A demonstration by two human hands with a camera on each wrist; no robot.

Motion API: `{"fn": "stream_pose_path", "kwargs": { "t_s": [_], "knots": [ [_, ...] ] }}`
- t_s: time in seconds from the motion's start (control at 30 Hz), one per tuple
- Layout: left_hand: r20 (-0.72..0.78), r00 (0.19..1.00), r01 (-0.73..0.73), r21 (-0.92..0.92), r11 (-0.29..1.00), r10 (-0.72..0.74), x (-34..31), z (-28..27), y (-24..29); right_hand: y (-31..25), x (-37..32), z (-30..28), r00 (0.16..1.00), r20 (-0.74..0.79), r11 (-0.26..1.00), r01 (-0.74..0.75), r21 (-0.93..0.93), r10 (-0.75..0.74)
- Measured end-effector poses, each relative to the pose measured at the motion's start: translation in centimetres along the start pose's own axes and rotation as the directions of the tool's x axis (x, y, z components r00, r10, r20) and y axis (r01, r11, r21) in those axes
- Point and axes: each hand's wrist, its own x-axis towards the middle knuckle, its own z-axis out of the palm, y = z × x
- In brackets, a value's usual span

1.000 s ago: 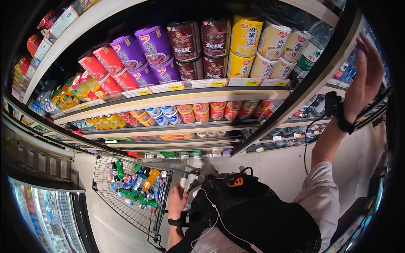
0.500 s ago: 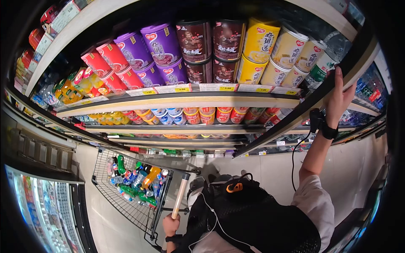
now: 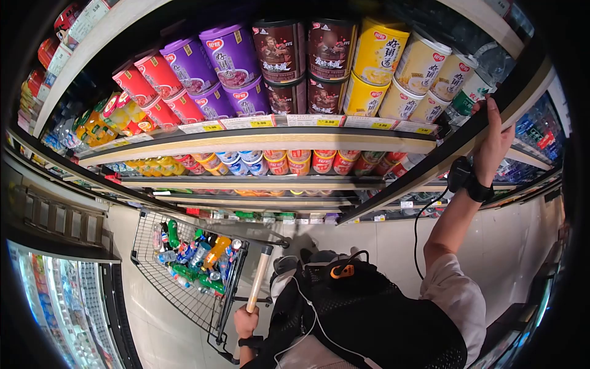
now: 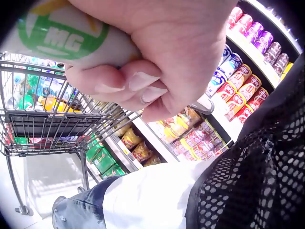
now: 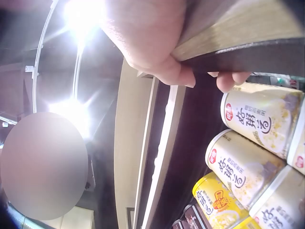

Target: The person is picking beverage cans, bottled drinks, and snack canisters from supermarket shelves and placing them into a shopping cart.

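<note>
Right grip (image 3: 493, 146) on divider edge (image 3: 530, 95), floor (image 3: 384, 246) below

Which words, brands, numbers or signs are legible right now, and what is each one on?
"MG": cart handle
"好粥道": yellow can
"好粥道": cream can
"好粥道": purple can
Too small or blurred to read with certainty: price tags, the brown cans' lettering, the heart logos and the labels on the bottles in the cart.
</note>
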Motion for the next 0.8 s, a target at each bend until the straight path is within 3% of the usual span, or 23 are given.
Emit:
{"fn": "stream_pose_path", "kwargs": {
  "t_s": [0.8],
  "knots": [
    [-0.006,0.999,0.044,0.051,0.998,-0.044,-0.24,0.22,-0.10,-0.08,-0.12,-0.14,0.999,-0.039,1.000,-0.023,0.010,0.023]
  ]
}}
